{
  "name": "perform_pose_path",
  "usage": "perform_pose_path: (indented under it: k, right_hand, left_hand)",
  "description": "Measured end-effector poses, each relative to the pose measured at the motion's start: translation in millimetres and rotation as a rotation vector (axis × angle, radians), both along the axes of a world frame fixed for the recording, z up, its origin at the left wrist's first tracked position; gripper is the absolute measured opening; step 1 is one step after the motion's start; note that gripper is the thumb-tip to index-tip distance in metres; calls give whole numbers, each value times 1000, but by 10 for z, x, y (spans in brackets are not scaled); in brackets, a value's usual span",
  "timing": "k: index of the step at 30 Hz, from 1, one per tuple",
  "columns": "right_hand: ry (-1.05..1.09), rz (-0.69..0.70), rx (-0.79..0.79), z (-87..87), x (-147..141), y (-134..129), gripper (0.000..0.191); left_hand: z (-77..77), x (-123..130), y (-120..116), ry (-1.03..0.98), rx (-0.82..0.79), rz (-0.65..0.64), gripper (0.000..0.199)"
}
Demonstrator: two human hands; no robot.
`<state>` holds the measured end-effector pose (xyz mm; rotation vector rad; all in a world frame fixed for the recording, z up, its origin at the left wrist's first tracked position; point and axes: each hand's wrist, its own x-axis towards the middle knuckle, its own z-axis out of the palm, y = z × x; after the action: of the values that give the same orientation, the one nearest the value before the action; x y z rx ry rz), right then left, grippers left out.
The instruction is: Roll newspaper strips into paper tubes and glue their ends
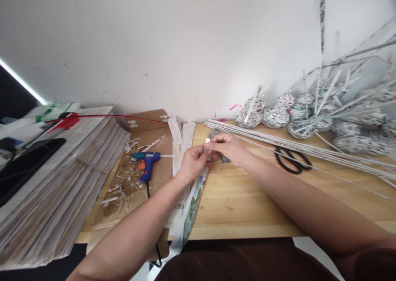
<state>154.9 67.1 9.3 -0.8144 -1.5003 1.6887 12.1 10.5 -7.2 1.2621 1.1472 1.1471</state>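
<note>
- Nearest: dark clothing [241, 260] at the lower edge, just below the front edge of the wooden surface [235, 219].
- Left side: tall stack of folded paper [83, 182], layered edges facing right; black flat object [31, 161] lies on top, red cable [111, 115] runs over its far part.
- Newspaper strip [193, 207] with green print slopes from below the hands toward the front edge; paler strips [177, 143] lie beside it, reaching back toward the wall.
- Brown cardboard [130, 219] left of the strips, stained, littered with paper scraps [116, 188].
- Blue glue gun [150, 165] on the cardboard, orange trigger, teal nozzle end to the left, pale stick out of the rear to the right, black cord down from the handle.
- Left hand [193, 162]: fingers closed in a pinch on a small white piece [208, 141], mid-surface, above the strips' right side.
- Right hand [228, 147]: narrow pinch on the same white piece, fingertips meeting the left hand's.
- Small grey item [225, 159] under the right hand, too blurred to identify.
- Black-handled scissors [292, 161] right of the hands, partly under long thin paper rods [272, 139].
- Far right: woven paper balls [250, 113] clustered by the wall, loose rods sticking up.
- Back: white wall [173, 46], pink marks low down.
</note>
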Motion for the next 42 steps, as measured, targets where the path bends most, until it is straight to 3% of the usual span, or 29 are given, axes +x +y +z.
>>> perform_pose_path:
  k: [9, 12, 19, 24, 30, 36, 42]
  right_hand:
    - [52, -41, -90, 23, -37, -35, 39]
    - [47, -43, -82, 23, -33, -33, 40]
    - [-9, 158, -18, 71, 55, 14, 31]
    - [37, 76, -61, 14, 28, 16, 36]
    - [16, 70, -61, 18, 20, -7, 39]
    - [-44, 287, 11, 150, 119, 5, 30]
    - [-17, 105, -82, 125, 78, -8, 35]
  left_hand:
    - [-34, -4, -24, 113, 31, -42, 38]
    - [-21, 8, -31, 66, 14, -52, 39]
    - [13, 16, -20, -18, -14, -104, 40]
    - [33, 20, -35, 56, -8, -102, 37]
    - [81, 30, -53, 25, -45, -150, 38]
    - [76, 15, -49, -91, -92, -198, 42]
    - [100, 39, -71, -21, -89, -133, 40]
